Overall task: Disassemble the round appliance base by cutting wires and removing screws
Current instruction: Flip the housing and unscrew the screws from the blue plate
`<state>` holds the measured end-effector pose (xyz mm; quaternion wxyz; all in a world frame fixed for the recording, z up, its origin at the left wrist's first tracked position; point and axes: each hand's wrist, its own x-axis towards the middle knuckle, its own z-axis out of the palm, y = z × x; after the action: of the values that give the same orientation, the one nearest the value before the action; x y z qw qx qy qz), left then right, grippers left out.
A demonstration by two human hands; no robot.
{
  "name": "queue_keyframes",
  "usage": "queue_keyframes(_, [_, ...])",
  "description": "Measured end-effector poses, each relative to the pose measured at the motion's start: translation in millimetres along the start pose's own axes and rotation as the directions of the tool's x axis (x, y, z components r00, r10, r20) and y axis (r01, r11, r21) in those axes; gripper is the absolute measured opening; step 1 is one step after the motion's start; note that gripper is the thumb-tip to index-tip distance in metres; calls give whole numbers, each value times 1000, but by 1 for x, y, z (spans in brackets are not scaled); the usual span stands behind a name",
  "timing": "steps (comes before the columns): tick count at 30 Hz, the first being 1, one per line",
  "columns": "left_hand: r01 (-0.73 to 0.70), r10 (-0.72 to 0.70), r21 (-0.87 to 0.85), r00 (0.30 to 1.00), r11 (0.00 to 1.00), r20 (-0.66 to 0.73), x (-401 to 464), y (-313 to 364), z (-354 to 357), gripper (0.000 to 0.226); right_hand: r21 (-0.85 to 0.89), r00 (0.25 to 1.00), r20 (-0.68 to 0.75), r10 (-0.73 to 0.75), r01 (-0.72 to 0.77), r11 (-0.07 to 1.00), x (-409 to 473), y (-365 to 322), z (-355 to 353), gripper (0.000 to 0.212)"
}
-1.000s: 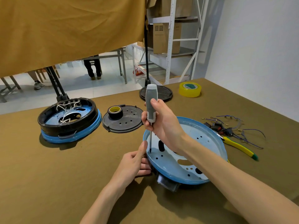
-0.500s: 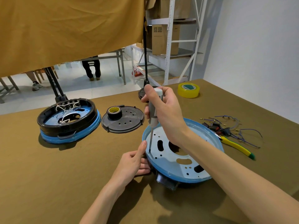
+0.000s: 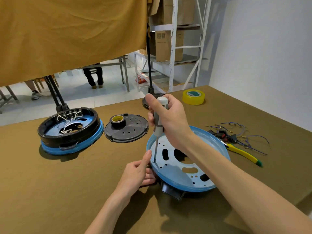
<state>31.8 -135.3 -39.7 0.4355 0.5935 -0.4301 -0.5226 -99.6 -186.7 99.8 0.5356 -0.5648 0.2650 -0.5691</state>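
A round blue appliance base [image 3: 211,137] lies tilted on the brown table in front of me, its perforated metal plate [image 3: 175,168] facing up. My right hand [image 3: 170,122] grips a grey-handled screwdriver [image 3: 159,119] held upright, its tip set on a screw near the plate's left edge [image 3: 154,161]. My left hand [image 3: 136,173] holds the base's left rim, thumb up beside the screwdriver tip and fingers curled under the rim.
A second blue-and-black base with white wires [image 3: 70,129] sits at the left. A black perforated cover [image 3: 130,130] carries a roll of black tape [image 3: 117,121]. Cut wires and switches [image 3: 231,134] and yellow-handled cutters [image 3: 243,153] lie right; yellow tape [image 3: 193,97] stands behind.
My right hand has turned round the screwdriver handle, shifting its grip from the front to the back of the handle. The tip stays on the same screw; my left hand keeps its hold.
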Motion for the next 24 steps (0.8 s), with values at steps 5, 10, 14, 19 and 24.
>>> queue_keyframes(5, [9, -9, 0, 1000, 1000, -3, 1, 0, 1, 77, -29, 1000, 12, -18, 19, 999, -2, 1, -1, 42])
queue_keyframes(10, [12, -12, 2, 1000, 1000, -14, 1, 1, 1, 78, 39, 996, -3, 92, -92, 995, 6, 3, 7, 47])
queue_keyframes(14, [18, -18, 2, 1000, 1000, -23, 1, 1, 1, 83, -32, 1000, -9, 30, -30, 999, 7, 9, 4, 51])
queue_keyframes(19, [20, -20, 13, 1000, 1000, -24, 3, 1, 2, 80, -18, 996, 68, 59, -58, 998, 7, 12, 3, 42])
queue_keyframes(24, [10, -10, 9, 1000, 1000, -14, 2, -1, 2, 81, -22, 998, -2, 67, -67, 998, 8, 14, 9, 66])
